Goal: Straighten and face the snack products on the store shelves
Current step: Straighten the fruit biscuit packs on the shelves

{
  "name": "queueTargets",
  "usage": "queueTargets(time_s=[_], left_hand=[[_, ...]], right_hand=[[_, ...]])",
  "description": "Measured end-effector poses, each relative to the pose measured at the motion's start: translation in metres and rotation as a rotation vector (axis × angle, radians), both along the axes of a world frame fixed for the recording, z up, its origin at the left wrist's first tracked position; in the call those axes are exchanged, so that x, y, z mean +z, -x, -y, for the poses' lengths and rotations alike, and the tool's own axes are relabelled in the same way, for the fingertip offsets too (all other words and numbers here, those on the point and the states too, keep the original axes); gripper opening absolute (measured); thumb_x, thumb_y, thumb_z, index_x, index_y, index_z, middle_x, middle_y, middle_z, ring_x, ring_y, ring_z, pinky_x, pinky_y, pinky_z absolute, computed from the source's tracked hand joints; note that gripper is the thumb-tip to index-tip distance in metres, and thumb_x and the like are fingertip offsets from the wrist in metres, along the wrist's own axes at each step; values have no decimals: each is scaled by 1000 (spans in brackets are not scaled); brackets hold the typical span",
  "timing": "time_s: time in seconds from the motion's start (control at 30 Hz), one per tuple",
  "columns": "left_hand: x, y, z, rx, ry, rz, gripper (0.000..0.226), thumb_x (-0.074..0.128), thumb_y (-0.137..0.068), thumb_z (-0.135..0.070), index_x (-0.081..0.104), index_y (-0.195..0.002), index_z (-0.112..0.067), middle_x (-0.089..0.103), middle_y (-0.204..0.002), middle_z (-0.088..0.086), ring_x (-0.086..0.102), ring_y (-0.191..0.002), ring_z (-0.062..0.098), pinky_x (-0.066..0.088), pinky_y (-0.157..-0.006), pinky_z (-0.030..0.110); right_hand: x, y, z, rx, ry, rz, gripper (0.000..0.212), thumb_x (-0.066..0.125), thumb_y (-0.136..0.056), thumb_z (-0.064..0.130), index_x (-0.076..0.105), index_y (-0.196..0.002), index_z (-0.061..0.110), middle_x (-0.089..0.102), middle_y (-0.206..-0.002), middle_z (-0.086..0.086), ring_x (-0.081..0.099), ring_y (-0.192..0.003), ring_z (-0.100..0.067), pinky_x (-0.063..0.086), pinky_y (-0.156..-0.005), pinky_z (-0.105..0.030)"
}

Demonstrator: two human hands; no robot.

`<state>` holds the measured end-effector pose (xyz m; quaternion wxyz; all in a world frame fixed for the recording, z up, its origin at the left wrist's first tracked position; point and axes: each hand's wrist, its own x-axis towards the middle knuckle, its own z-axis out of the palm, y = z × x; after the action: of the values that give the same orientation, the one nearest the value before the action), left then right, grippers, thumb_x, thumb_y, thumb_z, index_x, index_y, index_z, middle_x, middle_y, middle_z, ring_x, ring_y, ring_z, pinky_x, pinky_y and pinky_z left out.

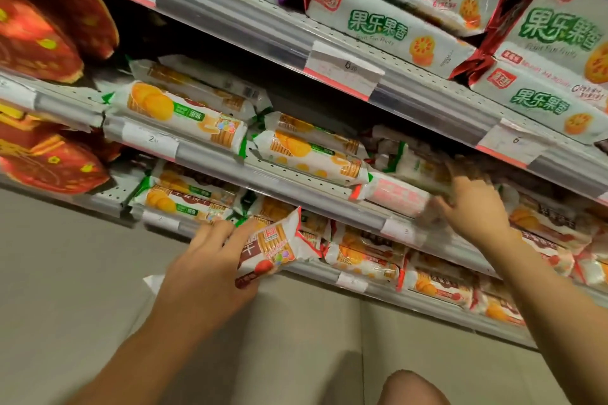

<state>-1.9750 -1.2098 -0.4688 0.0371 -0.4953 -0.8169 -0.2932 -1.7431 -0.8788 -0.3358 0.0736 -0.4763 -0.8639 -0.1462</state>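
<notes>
Left hand clamped on white red-trimmed biscuit packet, tilted off lower shelf edge; drop risked if grip loosened. Right hand blurred, fingers spread on pink-white packet; neighbours may be dislodged.

A shop, plainly a grocery aisle: tiered metal shelves with paper price tags clipped along the front edges, rows of identical biscuit packs stacked behind them, tiled floor below.

Metal shelves slope across the view, with white price tags on their front edges. Below the shelves lies a plain grey floor.
</notes>
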Motion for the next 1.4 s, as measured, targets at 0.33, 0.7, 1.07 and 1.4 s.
queueTargets(time_s=[0.33, 0.7, 1.07, 1.4], left_hand=[[10, 7, 26, 34, -72, 40, 83, 95, -57, -47, 62, -127, -16, 68, -109, 1, 66, -95, 23, 57, -60, 32], [2, 18, 30, 52, -81, 67, 79, 93, -62, -39, 59, -131, -21, 65, -115, -5, 57, -100, 19, 54, -71, 35], [1, 27, 35, 118, -214, 26, 75, 92, -60, -39, 62, -125, -17, 67, -106, -2, 64, -88, 20, 45, -66, 20], [-4, 39, 45, 176, -237, 32, 69, 85, -58, -47, 65, -118, -19, 67, -98, -7, 64, -81, 14, 42, -59, 13]], right_hand=[[20, 16, -17, -150, 310, 118, 37, 66, -93, 41, 56, -71, 13, 55, -68, -4, 53, -68, -23, 38, -63, -35], [23, 20, 14, 359, 20, 62, 69, 78, -82, 37, 48, -139, 14, 68, -95, -11, 66, -82, -36, 48, -62, -38], [0, 111, 76, 713, -219, -4, 85, 94, -62, 33, 57, -132, 3, 54, -116, -18, 54, -99, -36, 52, -77, -45], [-2, 197, 115, 703, -20, 0, 84, 65, -80, 73, 31, -137, 22, 67, -114, -4, 69, -87, -25, 49, -61, -33]])
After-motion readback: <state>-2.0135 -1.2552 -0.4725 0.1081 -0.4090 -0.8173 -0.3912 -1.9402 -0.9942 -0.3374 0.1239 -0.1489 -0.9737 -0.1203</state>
